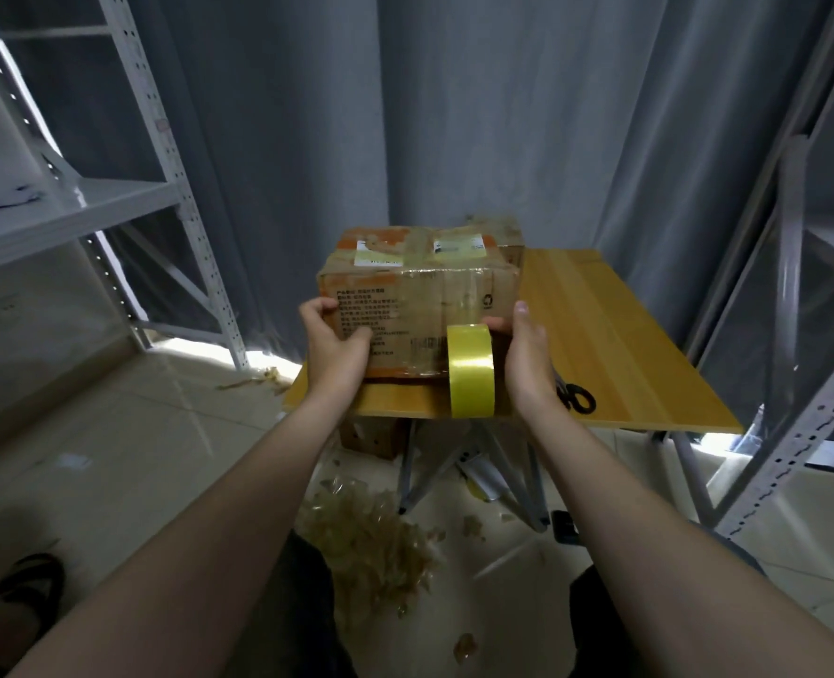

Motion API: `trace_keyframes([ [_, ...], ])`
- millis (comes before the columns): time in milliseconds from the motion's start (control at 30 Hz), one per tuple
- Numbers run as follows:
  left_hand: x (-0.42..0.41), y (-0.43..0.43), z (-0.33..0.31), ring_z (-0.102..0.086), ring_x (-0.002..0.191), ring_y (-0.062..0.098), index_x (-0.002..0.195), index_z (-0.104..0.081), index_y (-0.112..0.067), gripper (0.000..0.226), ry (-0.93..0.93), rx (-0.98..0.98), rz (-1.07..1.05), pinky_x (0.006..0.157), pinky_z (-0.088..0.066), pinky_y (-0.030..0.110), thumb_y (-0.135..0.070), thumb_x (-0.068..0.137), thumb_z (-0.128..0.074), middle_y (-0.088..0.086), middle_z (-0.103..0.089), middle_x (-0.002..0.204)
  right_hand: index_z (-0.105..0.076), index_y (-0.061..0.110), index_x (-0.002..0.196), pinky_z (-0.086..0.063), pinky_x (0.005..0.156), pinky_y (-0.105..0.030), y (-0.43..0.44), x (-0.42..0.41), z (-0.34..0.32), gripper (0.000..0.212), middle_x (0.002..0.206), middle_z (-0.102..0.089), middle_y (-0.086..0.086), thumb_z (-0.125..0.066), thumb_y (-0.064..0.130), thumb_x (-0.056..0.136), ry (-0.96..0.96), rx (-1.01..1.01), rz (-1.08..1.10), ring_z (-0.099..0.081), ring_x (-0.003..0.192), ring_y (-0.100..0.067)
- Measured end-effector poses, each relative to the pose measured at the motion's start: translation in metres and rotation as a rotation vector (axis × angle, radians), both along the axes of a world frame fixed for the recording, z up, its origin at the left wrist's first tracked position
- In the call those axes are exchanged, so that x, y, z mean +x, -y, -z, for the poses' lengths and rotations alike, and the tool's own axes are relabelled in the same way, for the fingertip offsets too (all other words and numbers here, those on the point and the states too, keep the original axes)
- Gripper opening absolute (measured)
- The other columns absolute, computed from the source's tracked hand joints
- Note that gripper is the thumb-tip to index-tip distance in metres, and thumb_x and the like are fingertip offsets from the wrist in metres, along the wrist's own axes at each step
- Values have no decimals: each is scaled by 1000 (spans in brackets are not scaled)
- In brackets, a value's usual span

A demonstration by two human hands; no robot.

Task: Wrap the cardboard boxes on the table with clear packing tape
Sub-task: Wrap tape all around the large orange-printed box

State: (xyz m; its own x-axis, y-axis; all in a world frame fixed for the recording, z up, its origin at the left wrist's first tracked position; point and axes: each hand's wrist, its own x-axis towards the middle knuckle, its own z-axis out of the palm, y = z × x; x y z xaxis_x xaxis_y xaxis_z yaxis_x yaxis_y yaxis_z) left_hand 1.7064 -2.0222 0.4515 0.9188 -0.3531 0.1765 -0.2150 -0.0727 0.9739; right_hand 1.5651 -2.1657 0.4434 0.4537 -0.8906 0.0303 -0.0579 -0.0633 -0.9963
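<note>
Dim, bluish and slightly soft throughout, with daylight glaring under the curtain (454, 115) hem (frame edges bend outward).

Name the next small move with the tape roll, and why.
Probably draw the tape roll down under the cardboard box: the right hand holds it at the front's lower edge, clear tape runs up that face, and the left hand grips the box.

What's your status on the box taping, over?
Left hand grips cardboard box at near-left edge. Right hand holds tape roll at near face. Scissors on table, not blocking.
</note>
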Motion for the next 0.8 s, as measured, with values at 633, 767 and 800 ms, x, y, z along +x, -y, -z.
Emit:
trace_keyframes([
  [633,9,12,-141,-28,135,42,111,-74,-47,28,453,523,-38,107,-23,48,-53,98,-50,-6,-38,158,-73,34,117,-51,94,-21,-5,-9,-124,47,113,-71,9,-32,54,109,268,-332,7,-65,108,-2],
  [767,23,29,-152,-26,140,46,107,-76,-50,32,472,615,16,106,-23,51,-59,99,-47,-6,-54,148,-74,9,113,-47,77,-33,16,11,-144,67,98,-73,-3,-29,58,109,95,-412,-1,-66,89,-17],
  [800,25,33,-153,-23,142,47,110,-75,-50,34,475,650,30,108,-22,51,-59,100,-44,-5,-54,149,-73,5,110,-42,73,-35,20,14,-148,70,96,-72,-6,-30,59,108,64,-427,-8,-64,88,-22],
])
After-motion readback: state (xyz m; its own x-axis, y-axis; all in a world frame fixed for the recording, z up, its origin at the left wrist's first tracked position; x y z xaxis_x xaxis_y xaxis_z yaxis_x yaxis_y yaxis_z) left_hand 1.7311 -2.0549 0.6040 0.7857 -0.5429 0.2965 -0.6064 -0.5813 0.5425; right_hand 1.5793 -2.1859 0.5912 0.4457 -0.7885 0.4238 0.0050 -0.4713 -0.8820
